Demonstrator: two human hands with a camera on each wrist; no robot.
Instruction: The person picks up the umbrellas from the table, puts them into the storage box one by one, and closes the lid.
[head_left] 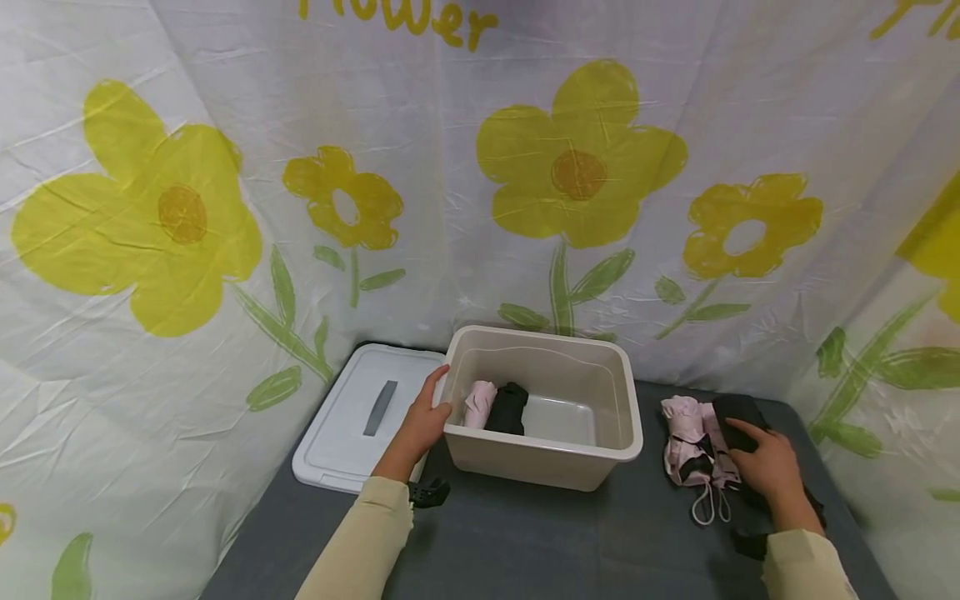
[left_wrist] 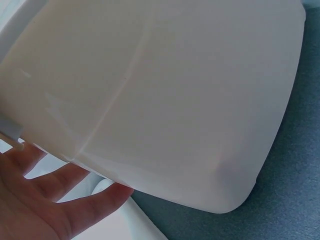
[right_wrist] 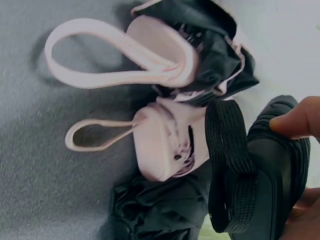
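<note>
In the head view, a beige plastic bin [head_left: 525,458] holds a folded pink umbrella [head_left: 478,403] and a folded black umbrella [head_left: 507,408] at its left end. My left hand [head_left: 423,421] touches the bin's left side near the front corner, its fingers fairly straight against the wall [left_wrist: 175,100] in the left wrist view. To the right of the bin, my right hand [head_left: 768,467] grips another folded black umbrella [right_wrist: 265,180] with a black strap. Beside it lie a pink umbrella with black parts [right_wrist: 165,50] and a second pink umbrella [right_wrist: 160,140], both with wrist loops.
A white lid [head_left: 341,433] with a grey handle lies left of the bin on the dark grey table [head_left: 525,533]. More black fabric [right_wrist: 160,205] sits near the held umbrella. A flower-printed curtain [head_left: 442,250] hangs right behind the table.
</note>
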